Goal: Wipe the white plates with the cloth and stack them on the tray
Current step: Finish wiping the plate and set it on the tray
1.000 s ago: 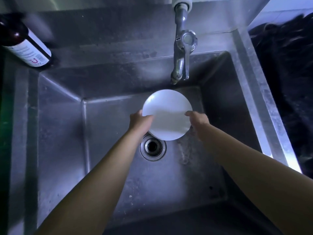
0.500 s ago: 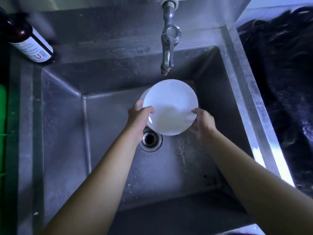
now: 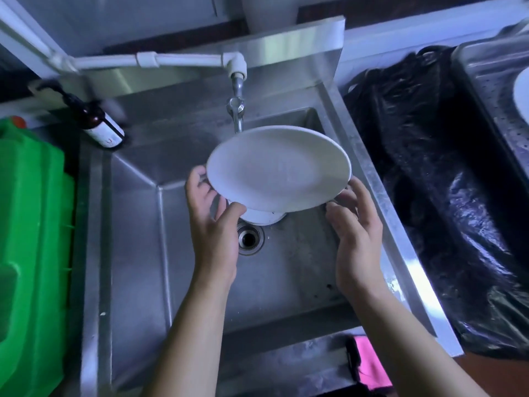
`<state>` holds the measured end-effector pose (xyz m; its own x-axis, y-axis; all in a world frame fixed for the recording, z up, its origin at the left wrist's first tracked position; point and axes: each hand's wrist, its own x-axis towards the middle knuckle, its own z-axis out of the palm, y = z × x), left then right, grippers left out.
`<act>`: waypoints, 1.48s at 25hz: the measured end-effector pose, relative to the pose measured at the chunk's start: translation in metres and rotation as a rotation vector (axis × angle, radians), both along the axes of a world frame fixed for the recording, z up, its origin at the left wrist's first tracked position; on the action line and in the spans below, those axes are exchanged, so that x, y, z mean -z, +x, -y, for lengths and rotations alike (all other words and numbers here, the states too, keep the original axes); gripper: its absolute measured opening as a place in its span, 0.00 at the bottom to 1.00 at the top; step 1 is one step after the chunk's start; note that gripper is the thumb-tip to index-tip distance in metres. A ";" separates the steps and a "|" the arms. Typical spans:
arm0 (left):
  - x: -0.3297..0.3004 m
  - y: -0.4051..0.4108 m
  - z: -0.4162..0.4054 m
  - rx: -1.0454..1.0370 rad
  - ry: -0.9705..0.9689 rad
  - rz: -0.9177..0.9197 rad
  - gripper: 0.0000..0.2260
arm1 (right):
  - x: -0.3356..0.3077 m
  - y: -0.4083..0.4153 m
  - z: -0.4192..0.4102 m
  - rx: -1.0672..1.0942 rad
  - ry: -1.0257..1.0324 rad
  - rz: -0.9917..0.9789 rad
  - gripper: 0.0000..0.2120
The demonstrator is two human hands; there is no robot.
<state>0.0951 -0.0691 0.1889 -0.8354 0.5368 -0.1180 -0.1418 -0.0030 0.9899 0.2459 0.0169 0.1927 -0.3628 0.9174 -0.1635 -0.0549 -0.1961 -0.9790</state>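
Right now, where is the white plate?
In the head view the white plate is centre frame, tilted and held above the sink just below the tap, left hand and right hand gripping its edges.

Two bare forearms enter from the bottom edge of the frame, one left of centre and one toward the lower right. No sleeve, cuff or glove shows anywhere on them up to the frame edge. The left hand (image 3: 213, 224), at the middle of the frame, carries no ring, watch or band on its fingers or wrist. The right hand (image 3: 356, 239), to the right of centre, is likewise without ring, strap or covering. The fingernails that show look short and unpainted.
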 end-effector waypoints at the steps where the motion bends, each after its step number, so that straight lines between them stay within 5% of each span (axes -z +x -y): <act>1: -0.011 0.007 -0.001 0.017 0.043 -0.021 0.28 | -0.008 0.003 0.002 -0.008 0.042 -0.018 0.23; 6: -0.059 0.031 0.005 0.057 0.086 -0.201 0.32 | -0.041 0.021 0.002 0.043 0.132 -0.146 0.29; 12: -0.108 0.051 0.020 -0.002 0.028 -0.372 0.34 | -0.076 0.042 0.008 -0.044 0.161 -0.343 0.23; 22: -0.179 0.060 0.056 0.277 -0.222 -0.785 0.42 | -0.104 0.059 0.001 -0.200 -0.142 -0.369 0.11; 30: -0.165 0.071 0.102 0.296 -0.088 -0.323 0.26 | -0.089 0.073 -0.014 -0.386 -0.283 -0.092 0.13; 34: -0.129 0.083 0.106 0.333 -0.044 -0.081 0.29 | -0.077 0.089 -0.018 -0.444 -0.292 0.105 0.26; 37: -0.095 0.098 0.103 0.305 -0.074 0.048 0.26 | -0.072 0.099 -0.020 -0.456 -0.275 0.195 0.22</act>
